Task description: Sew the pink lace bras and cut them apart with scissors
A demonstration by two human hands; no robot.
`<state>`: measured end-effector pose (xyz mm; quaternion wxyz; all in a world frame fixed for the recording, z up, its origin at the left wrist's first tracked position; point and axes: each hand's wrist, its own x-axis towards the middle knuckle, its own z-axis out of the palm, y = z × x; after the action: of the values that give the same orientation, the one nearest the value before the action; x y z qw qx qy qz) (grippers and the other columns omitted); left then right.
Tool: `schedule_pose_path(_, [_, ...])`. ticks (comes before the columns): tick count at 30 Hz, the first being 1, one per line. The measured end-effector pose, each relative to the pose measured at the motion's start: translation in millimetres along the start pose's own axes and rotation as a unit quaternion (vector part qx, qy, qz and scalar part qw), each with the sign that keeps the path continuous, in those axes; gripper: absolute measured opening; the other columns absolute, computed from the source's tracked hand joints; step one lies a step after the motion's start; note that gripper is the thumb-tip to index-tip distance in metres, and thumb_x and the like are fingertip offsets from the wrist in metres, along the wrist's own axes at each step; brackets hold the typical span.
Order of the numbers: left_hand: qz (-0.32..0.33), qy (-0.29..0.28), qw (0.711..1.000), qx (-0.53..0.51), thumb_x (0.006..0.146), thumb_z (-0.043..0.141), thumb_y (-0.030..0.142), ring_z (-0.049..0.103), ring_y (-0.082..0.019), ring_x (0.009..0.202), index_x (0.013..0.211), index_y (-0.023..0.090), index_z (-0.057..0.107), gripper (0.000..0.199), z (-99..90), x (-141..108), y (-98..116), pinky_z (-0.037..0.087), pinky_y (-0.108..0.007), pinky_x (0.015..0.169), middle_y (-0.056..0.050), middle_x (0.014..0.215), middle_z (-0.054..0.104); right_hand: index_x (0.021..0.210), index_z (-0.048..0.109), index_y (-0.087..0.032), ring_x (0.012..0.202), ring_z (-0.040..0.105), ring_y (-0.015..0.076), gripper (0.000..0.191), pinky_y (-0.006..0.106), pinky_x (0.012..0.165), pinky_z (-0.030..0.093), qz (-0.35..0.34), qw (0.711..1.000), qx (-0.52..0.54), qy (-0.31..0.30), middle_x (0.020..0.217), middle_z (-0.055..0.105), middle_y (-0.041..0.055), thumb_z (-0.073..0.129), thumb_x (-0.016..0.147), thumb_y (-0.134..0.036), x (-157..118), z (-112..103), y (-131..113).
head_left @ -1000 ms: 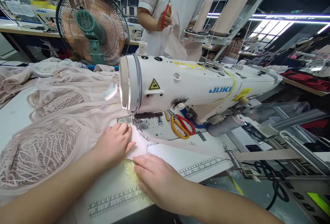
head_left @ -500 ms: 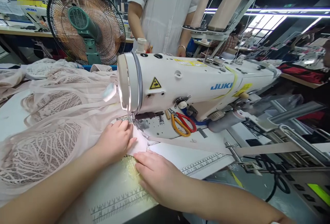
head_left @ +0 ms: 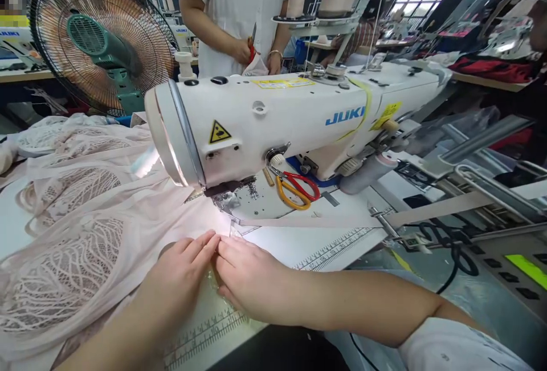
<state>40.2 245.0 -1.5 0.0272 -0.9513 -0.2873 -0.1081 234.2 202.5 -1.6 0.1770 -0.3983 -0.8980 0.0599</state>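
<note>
Table [head_left: 273,248]: white, printed with ruler marks; it bears the cloth and the machine.
Cloth [head_left: 147,203]: pale pink, thin and softly wrinkled; it spreads across the table's left side to just beside the machine's needle end, where light whitens it.
Sewing machine [head_left: 256,123]: white, with blue lettering.
Lace panels [head_left: 70,274]: rounded, wavy openwork, edged by plain cloth.
Right hand [head_left: 254,277]: fingers extended at the cloth's near edge; a pinch cannot be told.
Left hand [head_left: 186,265]: fingers together, tips meeting the right hand's; its grip likewise cannot be told.
Scissors [head_left: 282,177]: red and yellow handles, lying beneath the machine's arm.
</note>
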Motion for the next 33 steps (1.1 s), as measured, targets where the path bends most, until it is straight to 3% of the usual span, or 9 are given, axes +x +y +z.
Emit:
schedule_pose_path(5, [0.034, -0.012, 0.999, -0.013, 0.085, 0.037, 0.007, 0.053, -0.025, 0.106, 0.133, 0.018, 0.046, 0.05, 2.5, 0.9, -19.3, 0.049, -0.04, 0.09, -0.009, 0.129, 0.058, 0.112, 0.059, -0.003, 0.122, 0.047, 0.0263, 0.036, 0.037, 0.107, 0.037, -0.016, 0.999, 0.012, 0.035, 0.123, 0.057, 0.0186, 0.054, 0.086, -0.027, -3.6, 6.2, 3.9])
schedule_pose_path(10, [0.039, -0.029, 0.999, 0.019, 0.085, 0.038, 0.005, 0.05, -0.027, 0.113, 0.123, 0.017, 0.055, 0.043, -4.4, 4.1, -29.9, 0.05, -0.042, 0.091, -0.01, 0.127, 0.058, 0.107, 0.061, -0.005, 0.121, 0.049, 0.0232, 0.03, 0.034, 0.108, 0.037, -0.06, 0.995, 0.031, 0.07, 0.125, 0.057, 0.0162, 0.048, 0.088, -0.023, -7.8, 8.0, 11.5])
schedule_pose_path(22, [0.026, -0.033, 0.998, -0.036, 0.086, 0.037, 0.005, 0.049, -0.026, 0.118, 0.124, 0.021, 0.056, 0.046, -6.2, 7.1, -41.8, 0.049, -0.045, 0.095, -0.009, 0.128, 0.058, 0.099, 0.063, -0.006, 0.117, 0.052, 0.0219, 0.025, 0.032, 0.107, 0.039, -0.078, 0.992, 0.068, 0.078, 0.121, 0.06, 0.0157, 0.047, 0.088, -0.02, -11.0, 10.0, 12.7])
schedule_pose_path(33, [0.012, -0.048, 0.999, -0.02, 0.088, 0.032, 0.006, 0.048, -0.028, 0.119, 0.123, 0.02, 0.058, 0.045, -3.9, 12.2, -49.1, 0.048, -0.046, 0.094, -0.008, 0.13, 0.057, 0.097, 0.062, -0.007, 0.118, 0.052, 0.0247, 0.022, 0.035, 0.103, 0.043, -0.076, 0.991, 0.098, 0.057, 0.119, 0.06, 0.0171, 0.046, 0.088, -0.019, -10.8, 6.6, 12.1])
